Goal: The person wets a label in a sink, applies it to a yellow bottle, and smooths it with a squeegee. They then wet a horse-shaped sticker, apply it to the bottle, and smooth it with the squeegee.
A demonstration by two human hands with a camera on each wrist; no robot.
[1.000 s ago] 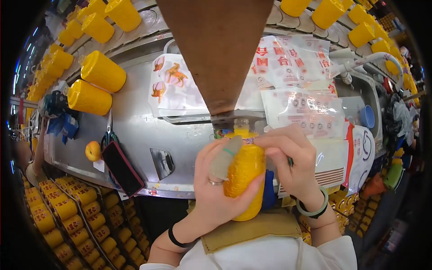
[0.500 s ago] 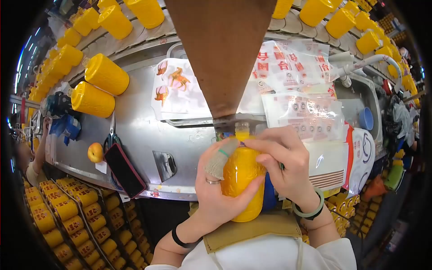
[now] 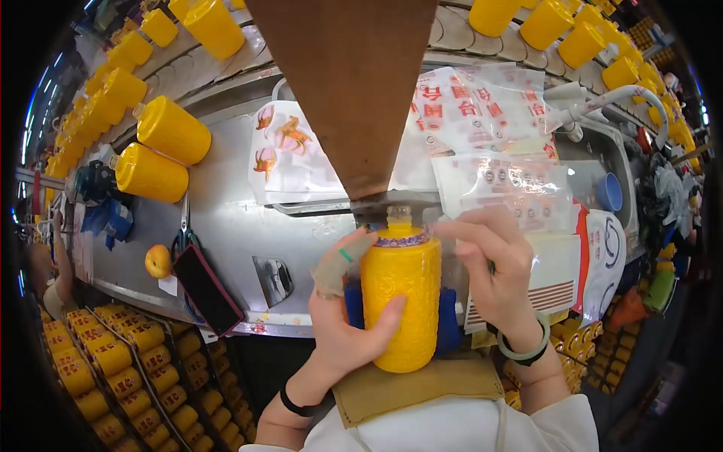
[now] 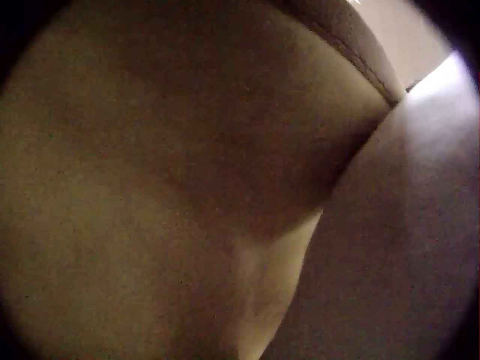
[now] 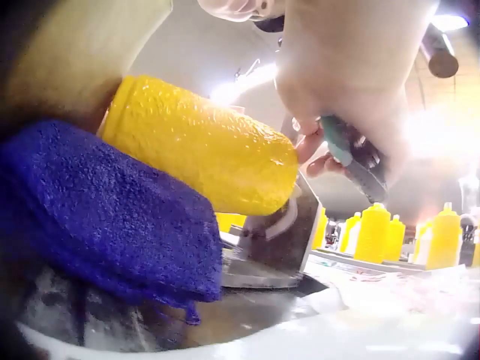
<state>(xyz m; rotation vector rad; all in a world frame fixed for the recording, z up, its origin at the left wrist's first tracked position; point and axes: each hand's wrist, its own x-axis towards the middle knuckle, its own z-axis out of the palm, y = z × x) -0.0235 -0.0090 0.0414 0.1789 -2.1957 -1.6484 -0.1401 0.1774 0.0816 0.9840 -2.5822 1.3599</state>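
A yellow textured bottle (image 3: 407,316) with a clear spout stands upright in front of the person's body. A purple patterned band (image 3: 407,240) circles its shoulder. The left hand (image 3: 343,320) grips the bottle from the left, thumb across its front; a pale finger cover (image 3: 331,271) with a green stripe is on one finger, fingertip at the band. On the other side, the right hand (image 3: 497,260) has bent fingers right by the band's edge. Its palm holds a small teal-and-dark tool (image 5: 352,154), mostly hidden. The left wrist view shows only blurred skin and cloth.
A blue towel (image 5: 112,217) lies beside the bottle. Left on the metal worktop are a phone (image 3: 207,290), scissors (image 3: 183,233), a peach (image 3: 158,259) and two yellow bottles (image 3: 173,129). Printed plastic sheets (image 3: 504,181) lie to the right, before a sink (image 3: 629,203). A brown post (image 3: 350,83) rises ahead.
The left hand's covered finger has swung left off the bottle's front, baring its shoulder and the patterned band. The right fingers have drawn slightly right from the neck.
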